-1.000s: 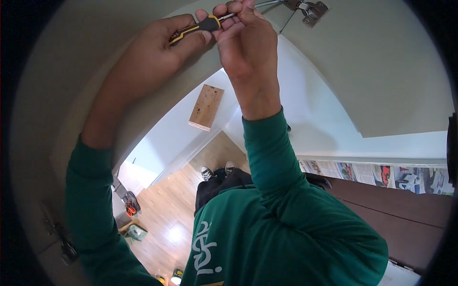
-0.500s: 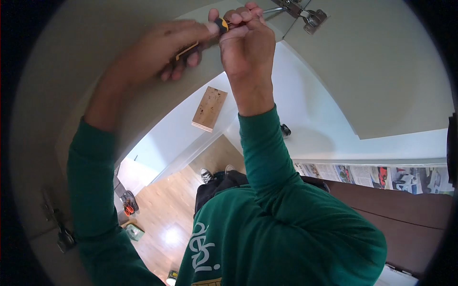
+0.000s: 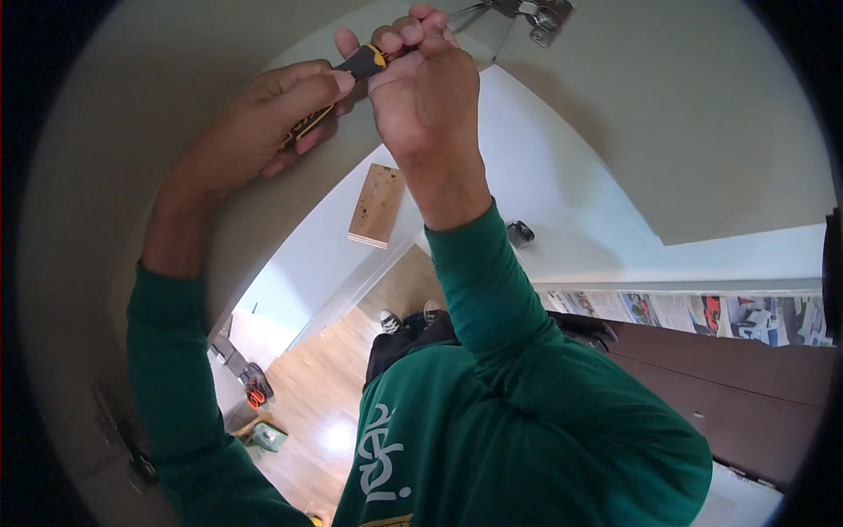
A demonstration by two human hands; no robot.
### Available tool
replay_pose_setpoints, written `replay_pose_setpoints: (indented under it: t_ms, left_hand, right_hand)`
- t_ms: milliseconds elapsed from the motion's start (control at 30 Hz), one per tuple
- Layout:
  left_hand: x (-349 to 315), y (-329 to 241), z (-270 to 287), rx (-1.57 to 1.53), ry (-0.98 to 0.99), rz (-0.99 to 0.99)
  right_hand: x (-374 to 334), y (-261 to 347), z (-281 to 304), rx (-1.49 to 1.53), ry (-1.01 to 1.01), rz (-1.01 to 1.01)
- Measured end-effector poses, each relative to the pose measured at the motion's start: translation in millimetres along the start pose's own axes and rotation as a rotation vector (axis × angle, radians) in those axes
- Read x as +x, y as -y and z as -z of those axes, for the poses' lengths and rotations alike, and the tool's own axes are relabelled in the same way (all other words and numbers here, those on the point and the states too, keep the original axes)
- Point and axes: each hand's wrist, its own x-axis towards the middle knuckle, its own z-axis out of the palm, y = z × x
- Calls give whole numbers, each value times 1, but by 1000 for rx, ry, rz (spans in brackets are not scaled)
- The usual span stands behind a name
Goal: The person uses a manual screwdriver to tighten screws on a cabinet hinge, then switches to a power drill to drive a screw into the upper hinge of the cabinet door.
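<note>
Raised at the top of the view, my left hand (image 3: 255, 119) is closed around the black and yellow handle of a screwdriver (image 3: 363, 62). My right hand (image 3: 430, 110) has its fingers curled about the front of the tool, where the handle gives way to the metal shaft. From those fingers the shaft runs up and right toward a metal cabinet hinge (image 3: 543, 18) on a beige-grey door panel (image 3: 694, 123). Where the tip sits against the hinge is too small to make out.
Below my hands, a wooden block (image 3: 378, 206) lies on a white surface (image 3: 303, 250). A small black object (image 3: 521, 234) rests near my right forearm. Another hinge (image 3: 132, 448) is at the lower left. Newspaper (image 3: 685, 314) lines an edge at right; tools (image 3: 255, 386) lie low at left.
The whole view has shifted, with hands and hinge now further left. My left hand has slid back and turned on the screwdriver, so more of its handle shows. My right hand keeps its hold.
</note>
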Motion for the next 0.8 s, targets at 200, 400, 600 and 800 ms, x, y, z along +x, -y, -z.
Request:
replay_pose_setpoints:
  t_ms: [200,400,600,800]
  left_hand:
    - [-8,-8,-3,27,-57,60]
    - [-5,-10,-3,21,-46,68]
    - [-18,-25,6,67,-46,223]
    - [1,-24,34,480,-254,-27]
  right_hand:
    - [5,-2,12,-39,77,24]
    - [13,-3,15,-52,-10,-16]
    - [9,-2,0,-121,-65,-146]
    - [11,-1,-2,-200,-99,-189]
